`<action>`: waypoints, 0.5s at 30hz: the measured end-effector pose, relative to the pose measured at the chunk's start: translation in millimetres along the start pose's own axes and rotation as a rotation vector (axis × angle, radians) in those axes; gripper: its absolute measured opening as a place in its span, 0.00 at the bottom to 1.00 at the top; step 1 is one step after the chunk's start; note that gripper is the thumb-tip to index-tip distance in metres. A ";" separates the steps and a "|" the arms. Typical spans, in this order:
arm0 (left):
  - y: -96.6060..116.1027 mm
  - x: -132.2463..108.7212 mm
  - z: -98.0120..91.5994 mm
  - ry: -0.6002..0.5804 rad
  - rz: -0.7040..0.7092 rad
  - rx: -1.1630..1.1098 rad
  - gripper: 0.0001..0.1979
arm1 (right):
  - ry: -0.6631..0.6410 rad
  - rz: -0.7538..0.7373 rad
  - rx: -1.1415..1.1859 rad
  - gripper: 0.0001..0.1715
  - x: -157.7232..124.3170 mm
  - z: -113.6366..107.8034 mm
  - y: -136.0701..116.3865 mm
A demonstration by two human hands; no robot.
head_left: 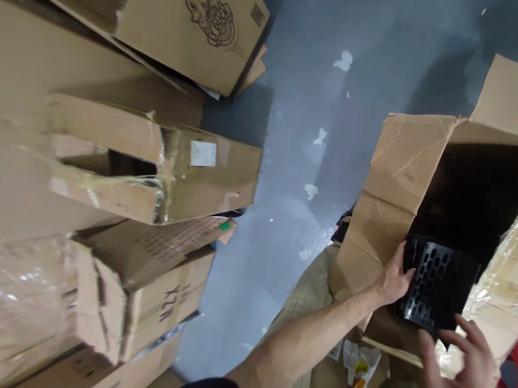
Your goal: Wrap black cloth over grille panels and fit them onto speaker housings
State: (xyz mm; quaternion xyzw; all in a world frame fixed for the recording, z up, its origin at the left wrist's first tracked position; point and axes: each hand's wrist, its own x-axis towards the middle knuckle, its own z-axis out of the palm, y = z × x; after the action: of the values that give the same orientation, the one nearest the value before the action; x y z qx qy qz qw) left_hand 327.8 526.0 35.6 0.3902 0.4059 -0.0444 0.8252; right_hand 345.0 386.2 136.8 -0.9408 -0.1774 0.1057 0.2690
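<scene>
My left hand (392,278) grips the left edge of a black perforated plastic part (434,285) at the mouth of an open cardboard box (395,182). The part is tilted, and its holes show in rows. My right hand (465,365) is just below the part's lower right corner, fingers spread and empty, close to it but apart from it. The inside of the box behind the part is dark, so what it holds is hidden.
Stacked and crushed cardboard boxes (115,172) fill the left side, some wrapped in clear film. Grey floor (303,133) with white spots runs between them and the open box. A yellow and white packet (360,370) lies near my leg. Something red (517,367) shows at the right edge.
</scene>
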 end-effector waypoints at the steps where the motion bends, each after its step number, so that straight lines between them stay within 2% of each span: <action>1: -0.4 1.1 -1.4 -0.014 0.004 -0.029 0.38 | 0.029 0.107 0.063 0.30 8.3 0.1 5.5; 3: 0.9 2.6 -5.3 -0.053 0.000 -0.103 0.41 | -0.019 0.349 0.181 0.41 23.0 5.3 15.5; 5: 6.1 3.8 -10.9 -0.113 0.005 -0.215 0.45 | -0.180 0.498 0.239 0.46 33.3 16.0 20.4; 7: 15.5 5.8 -18.7 -0.185 0.029 -0.298 0.50 | -0.333 0.513 0.255 0.49 39.5 26.1 21.2; 9: 28.0 8.7 -28.9 -0.226 0.023 -0.304 0.52 | -0.422 0.465 0.296 0.55 45.4 31.1 22.2; 10: 34.6 10.4 -34.8 -0.221 0.000 -0.291 0.51 | -0.455 0.445 0.363 0.56 50.3 32.1 23.8; 12: 46.2 14.1 -48.2 -0.136 -0.067 -0.278 0.44 | -0.508 0.469 0.579 0.53 68.0 35.9 30.2; 13: 50.6 16.1 -55.7 -0.072 -0.106 -0.282 0.38 | -0.492 0.509 0.670 0.51 81.5 41.2 34.7; 15: 55.8 20.2 -71.3 0.045 -0.210 -0.300 0.26 | -0.405 0.596 0.694 0.49 116.1 63.7 45.3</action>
State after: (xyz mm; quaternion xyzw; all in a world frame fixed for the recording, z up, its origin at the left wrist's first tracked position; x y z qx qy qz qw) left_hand 317.7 617.9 29.1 0.2191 0.4650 -0.0605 0.8556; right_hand 445.0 425.5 47.1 -0.7663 0.0962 0.4110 0.4843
